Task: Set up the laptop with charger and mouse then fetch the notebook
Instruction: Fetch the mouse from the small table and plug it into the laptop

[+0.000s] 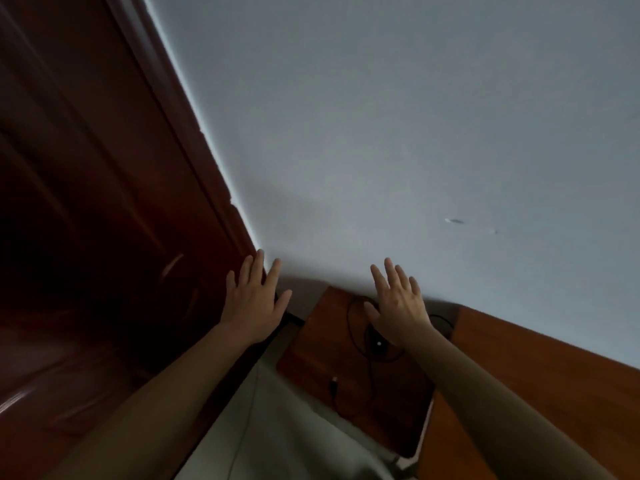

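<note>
Lying on the small wooden surface (304,348), just under the right hand: a dark mouse (377,344) with a pale dot, partly hidden by the wrist. Trailing from the mouse: a thin black cable (351,320), looped toward the wall (381,133) and then running back toward the person, ending in a plug (334,381) on the near side of the mouse. No laptop, charger or notebook in view.

Hovering above the mouse, right hand (398,306) flat, fingers spread wide, holding nothing. Off to the left of the mouse, past the surface's edge and near a dark wooden door (86,202): left hand (254,306), likewise spread and empty.

Probably best reached by the right hand, directly below its palm; a short drop, then a close around the body. Cable loop likely to drag or snag on lifting.
</note>
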{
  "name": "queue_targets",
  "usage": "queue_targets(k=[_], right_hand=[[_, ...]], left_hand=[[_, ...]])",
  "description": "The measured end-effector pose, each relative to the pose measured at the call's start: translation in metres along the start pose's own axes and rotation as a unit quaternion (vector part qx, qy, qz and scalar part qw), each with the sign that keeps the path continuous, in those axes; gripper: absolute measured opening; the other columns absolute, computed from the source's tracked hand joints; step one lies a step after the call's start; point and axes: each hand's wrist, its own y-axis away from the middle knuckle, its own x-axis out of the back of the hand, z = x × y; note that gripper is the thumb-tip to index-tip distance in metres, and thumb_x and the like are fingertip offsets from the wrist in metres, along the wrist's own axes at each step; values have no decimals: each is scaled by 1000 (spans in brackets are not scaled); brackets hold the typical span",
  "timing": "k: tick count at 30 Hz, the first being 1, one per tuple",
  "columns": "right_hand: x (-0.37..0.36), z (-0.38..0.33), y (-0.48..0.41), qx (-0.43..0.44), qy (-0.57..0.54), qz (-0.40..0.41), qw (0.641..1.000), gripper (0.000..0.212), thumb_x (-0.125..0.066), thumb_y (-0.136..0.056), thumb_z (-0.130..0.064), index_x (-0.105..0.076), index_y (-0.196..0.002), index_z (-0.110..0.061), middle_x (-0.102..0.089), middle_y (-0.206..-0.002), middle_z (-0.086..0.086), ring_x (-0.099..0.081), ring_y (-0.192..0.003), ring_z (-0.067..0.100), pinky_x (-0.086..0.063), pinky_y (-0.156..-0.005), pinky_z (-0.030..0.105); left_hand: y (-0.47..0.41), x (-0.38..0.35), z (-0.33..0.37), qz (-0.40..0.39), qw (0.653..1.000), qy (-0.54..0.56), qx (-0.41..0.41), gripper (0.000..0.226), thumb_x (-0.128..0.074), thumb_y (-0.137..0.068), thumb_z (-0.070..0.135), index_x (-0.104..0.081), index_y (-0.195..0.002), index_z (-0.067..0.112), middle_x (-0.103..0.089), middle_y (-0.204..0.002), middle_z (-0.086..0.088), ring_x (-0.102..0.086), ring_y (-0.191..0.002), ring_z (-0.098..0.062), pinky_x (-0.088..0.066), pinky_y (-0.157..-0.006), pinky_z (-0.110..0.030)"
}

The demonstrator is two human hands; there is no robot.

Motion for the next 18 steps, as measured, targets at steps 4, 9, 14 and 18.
queue_targets(k=[4, 9, 14, 18], right_hand=[[-13, 11, -1, -53, 26, -18, 998, 77, -46, -100, -48, -9, -159, -16, -4, -167, 16, -8, -154, 35, -15, -122, 49], [-30, 15, 13, -208, -3, -20, 978, 78, -51, -97, -46, -14, -158, -17, -8, -167, 14, -10, -153, 33, -16, -122, 50], [-54, -4, 29, -337, -28, -36, 940, 79, -48, -99, -47, -8, -161, -19, -5, -168, 13, -9, -154, 32, -15, -123, 47], [-90, -30, 43, -384, -68, -62, 919, 79, -50, -99, -46, -9, -161, -20, -6, -168, 14, -10, -154, 32, -19, -122, 46]], left_hand=[[-46, -31, 8, -20, 996, -3, -88, 69, -25, -99, 58, -11, -157, 23, 1, -164, -15, 3, -150, -34, -13, -117, -58], [-101, -68, 21, -57, 977, 8, -204, 72, -25, -98, 60, -4, -157, 26, 9, -164, -16, 10, -150, -34, -6, -117, -58], [-133, -95, 31, -62, 943, 10, -326, 72, -24, -98, 60, -6, -158, 24, 6, -164, -16, 6, -150, -34, -10, -118, -57], [-126, -140, 31, -107, 932, 49, -343, 73, -30, -98, 58, -7, -158, 22, 3, -164, -18, 3, -150, -35, -12, -118, -55]])
